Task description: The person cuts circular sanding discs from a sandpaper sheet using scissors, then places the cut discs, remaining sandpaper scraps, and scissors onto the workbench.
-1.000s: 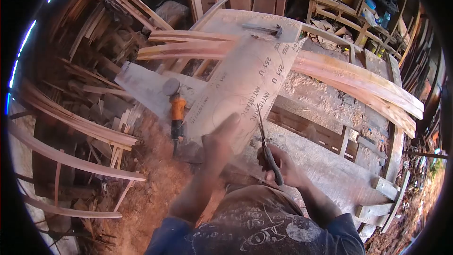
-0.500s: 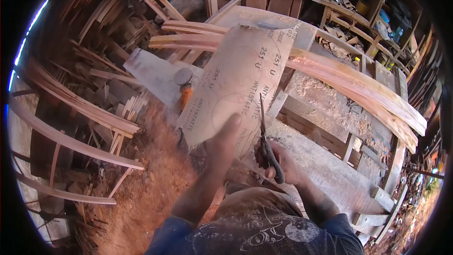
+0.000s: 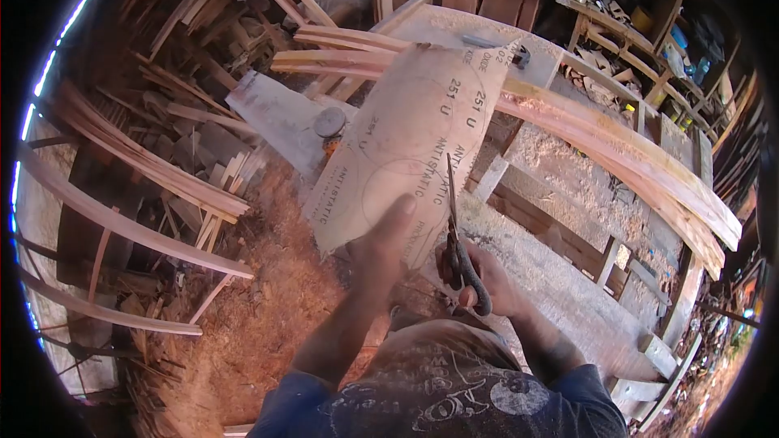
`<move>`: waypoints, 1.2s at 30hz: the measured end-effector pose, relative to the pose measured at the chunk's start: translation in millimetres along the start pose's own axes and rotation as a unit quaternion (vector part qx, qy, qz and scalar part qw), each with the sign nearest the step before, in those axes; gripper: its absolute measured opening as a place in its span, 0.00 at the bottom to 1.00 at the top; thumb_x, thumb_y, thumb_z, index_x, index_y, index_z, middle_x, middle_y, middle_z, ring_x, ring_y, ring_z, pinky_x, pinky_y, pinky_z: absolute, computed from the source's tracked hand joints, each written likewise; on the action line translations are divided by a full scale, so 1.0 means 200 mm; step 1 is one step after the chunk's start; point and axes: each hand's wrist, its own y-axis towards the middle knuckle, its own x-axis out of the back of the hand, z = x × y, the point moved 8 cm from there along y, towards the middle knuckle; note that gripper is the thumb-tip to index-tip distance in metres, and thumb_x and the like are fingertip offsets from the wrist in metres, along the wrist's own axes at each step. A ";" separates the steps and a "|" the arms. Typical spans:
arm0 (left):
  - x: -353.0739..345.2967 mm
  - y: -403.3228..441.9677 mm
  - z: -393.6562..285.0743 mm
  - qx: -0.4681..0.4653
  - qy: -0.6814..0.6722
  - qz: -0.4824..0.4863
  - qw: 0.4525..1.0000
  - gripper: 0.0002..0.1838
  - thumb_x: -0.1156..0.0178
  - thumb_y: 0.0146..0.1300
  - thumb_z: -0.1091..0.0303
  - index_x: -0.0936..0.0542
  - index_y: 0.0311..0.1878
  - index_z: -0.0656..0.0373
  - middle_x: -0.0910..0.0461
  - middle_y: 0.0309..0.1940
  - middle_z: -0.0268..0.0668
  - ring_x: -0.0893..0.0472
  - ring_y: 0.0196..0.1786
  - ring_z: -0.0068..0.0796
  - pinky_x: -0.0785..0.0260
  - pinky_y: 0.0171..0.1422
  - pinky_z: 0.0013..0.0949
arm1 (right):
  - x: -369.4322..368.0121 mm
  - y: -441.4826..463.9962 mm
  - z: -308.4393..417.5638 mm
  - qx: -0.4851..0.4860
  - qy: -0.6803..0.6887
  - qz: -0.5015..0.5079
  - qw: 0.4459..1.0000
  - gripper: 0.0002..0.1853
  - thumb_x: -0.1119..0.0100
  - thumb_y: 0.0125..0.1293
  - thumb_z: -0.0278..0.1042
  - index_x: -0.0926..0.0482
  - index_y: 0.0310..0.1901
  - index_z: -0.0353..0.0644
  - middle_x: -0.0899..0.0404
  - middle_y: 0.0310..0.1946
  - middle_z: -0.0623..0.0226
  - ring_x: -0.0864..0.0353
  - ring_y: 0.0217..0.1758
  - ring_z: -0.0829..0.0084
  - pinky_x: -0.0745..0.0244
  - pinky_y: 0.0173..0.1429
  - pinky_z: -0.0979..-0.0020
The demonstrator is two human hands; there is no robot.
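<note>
A large curled sheet of printed sandpaper (image 3: pixel 414 130), with circles drawn on it, rises in front of me. Its lower edge is gripped by my left hand (image 3: pixel 381 243), the thumb lying on the printed face and the other fingers hidden behind. My right hand (image 3: pixel 479 276) is closed around the dark handles of a pair of scissors (image 3: pixel 453 219). The scissor blades point up and look closed, close to the sheet's right part. Behind the sheet's left edge shows the round head of an orange power tool (image 3: pixel 329 122), its body mostly covered.
Long curved wooden pieces (image 3: pixel 625 146) lie across the dusty workbench (image 3: pixel 560 292). A metal tool lies at the bench's far end, partly behind the sheet. Shelves (image 3: pixel 621 32) hold clutter at the upper right. Curved wood strips (image 3: pixel 154 162) and sawdust (image 3: pixel 268 316) are at the left.
The view has shifted, so the bench appears farther right. The sheet has tipped more upright and now covers most of the orange tool. Both hands keep their holds.
</note>
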 end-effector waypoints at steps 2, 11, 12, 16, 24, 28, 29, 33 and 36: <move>0.00 0.02 0.01 -0.008 0.010 0.008 1.000 0.18 0.35 0.65 0.73 0.21 0.57 0.68 0.19 0.50 0.38 0.20 0.50 0.26 0.27 0.56 0.30 | 0.01 0.00 0.02 -0.007 -0.002 0.004 1.000 0.44 0.26 0.39 0.79 0.26 0.37 0.41 0.31 0.32 0.76 0.34 0.35 0.81 0.39 0.37 0.76; -0.08 0.01 -0.02 -0.004 -0.027 -0.011 1.000 0.17 0.34 0.65 0.74 0.20 0.56 0.68 0.18 0.48 0.38 0.20 0.48 0.25 0.27 0.55 0.30 | 0.07 -0.02 -0.06 -0.046 -0.019 0.016 0.999 0.11 0.38 0.52 0.26 0.24 0.38 0.37 0.28 0.33 0.71 0.30 0.39 0.75 0.32 0.45 0.70; -0.08 0.00 0.00 0.013 -0.024 -0.009 1.000 0.17 0.34 0.65 0.74 0.20 0.56 0.69 0.18 0.48 0.38 0.19 0.48 0.25 0.26 0.55 0.30 | 0.07 -0.02 -0.06 -0.051 -0.020 0.014 0.998 0.12 0.38 0.52 0.27 0.24 0.39 0.37 0.28 0.32 0.71 0.30 0.39 0.76 0.32 0.45 0.70; -0.07 0.00 0.03 0.064 -0.018 -0.011 0.998 0.16 0.34 0.65 0.73 0.19 0.54 0.71 0.17 0.48 0.39 0.18 0.48 0.26 0.25 0.54 0.30 | 0.05 -0.02 0.00 -0.077 -0.025 0.000 0.997 0.14 0.37 0.53 0.31 0.25 0.41 0.37 0.28 0.33 0.71 0.30 0.40 0.76 0.32 0.45 0.70; -0.08 -0.02 0.00 0.062 0.005 0.005 0.998 0.17 0.33 0.64 0.72 0.19 0.53 0.71 0.16 0.47 0.41 0.17 0.47 0.27 0.23 0.51 0.31 | 0.04 -0.01 0.04 -0.029 -0.017 0.023 0.999 0.21 0.34 0.51 0.39 0.26 0.43 0.37 0.28 0.36 0.70 0.30 0.41 0.75 0.32 0.45 0.68; -0.06 0.00 -0.03 0.028 0.036 0.021 0.999 0.17 0.32 0.63 0.74 0.18 0.53 0.70 0.16 0.47 0.41 0.17 0.47 0.27 0.23 0.51 0.31 | 0.05 -0.03 0.01 -0.051 -0.024 0.045 0.997 0.23 0.31 0.49 0.41 0.26 0.44 0.37 0.28 0.37 0.70 0.30 0.43 0.74 0.32 0.47 0.69; -0.07 0.00 -0.05 0.005 0.045 0.033 0.998 0.17 0.31 0.62 0.74 0.18 0.53 0.70 0.16 0.47 0.41 0.17 0.47 0.27 0.23 0.51 0.31 | 0.04 -0.04 0.00 -0.058 -0.025 0.050 0.997 0.24 0.31 0.49 0.41 0.26 0.44 0.37 0.28 0.38 0.70 0.30 0.43 0.74 0.31 0.48 0.69; -0.08 0.00 -0.09 -0.021 0.064 0.044 0.997 0.16 0.32 0.62 0.76 0.18 0.53 0.69 0.17 0.47 0.40 0.17 0.47 0.27 0.23 0.51 0.30 | 0.03 -0.05 -0.02 -0.023 -0.022 0.048 0.998 0.25 0.29 0.49 0.42 0.25 0.46 0.37 0.28 0.39 0.69 0.28 0.45 0.74 0.31 0.51 0.68; -0.08 -0.01 -0.09 -0.007 0.064 0.056 0.996 0.17 0.33 0.62 0.78 0.20 0.55 0.68 0.17 0.47 0.40 0.17 0.47 0.27 0.22 0.51 0.30 | 0.04 -0.06 -0.07 -0.028 -0.023 0.045 0.998 0.28 0.26 0.50 0.44 0.24 0.49 0.37 0.25 0.43 0.67 0.26 0.49 0.72 0.29 0.54 0.67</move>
